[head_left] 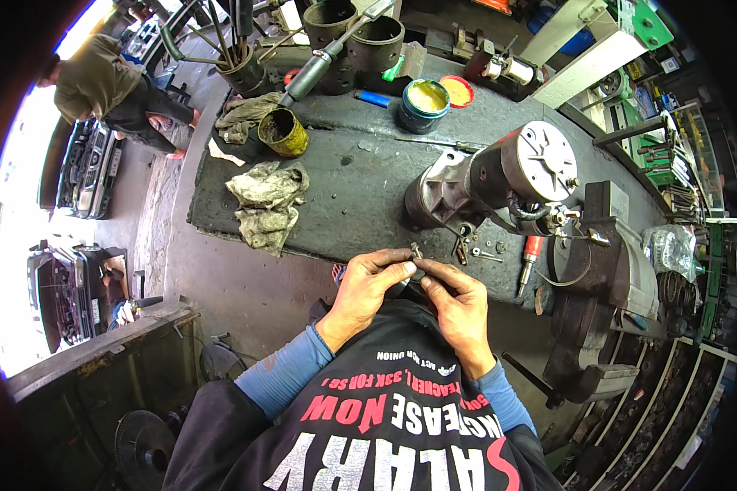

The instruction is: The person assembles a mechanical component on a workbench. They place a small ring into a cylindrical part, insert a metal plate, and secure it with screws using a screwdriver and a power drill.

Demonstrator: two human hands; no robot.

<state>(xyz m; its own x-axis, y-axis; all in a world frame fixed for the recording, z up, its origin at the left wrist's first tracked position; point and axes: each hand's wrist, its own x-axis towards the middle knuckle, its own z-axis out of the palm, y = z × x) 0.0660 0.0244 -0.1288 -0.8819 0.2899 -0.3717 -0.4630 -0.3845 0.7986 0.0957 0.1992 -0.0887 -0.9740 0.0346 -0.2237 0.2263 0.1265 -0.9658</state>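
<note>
Currently, left hand [367,293]: thumb and fingertips are pinching with hardly any gap, gripping the small metal fastener [416,249].
Right hand [458,309]: its fingertips are meeting the left ones and closing around the same piece; the exact contact is partly hiding.
Small metal fastener: it is sitting between the 2 hands, just off the near edge of the bench [348,192], looking slim and hard.
Progress: at least 1 fastener is staying off the motor unit [495,176], and loose hardware [485,250] is lying by it, so fitting those parts is apparently remaining undone; what is finished inside is not showing.
Motor unit: it is resting on the bench, right of the middle, pairing a smooth silvery round cap with a dark cylinder and a rough cast housing.
Red-handled tool [531,254]: it is lying right of the hardware, its slender shaft pointing near.
Grease tub [424,106]: it is standing far, round and uncovered, holding glossy yellow paste.
Rag [268,204]: it is crumpling at left, soft, grey and stained.
Vise [602,274]: it is looming right, heavy, dark and blocky.
</note>
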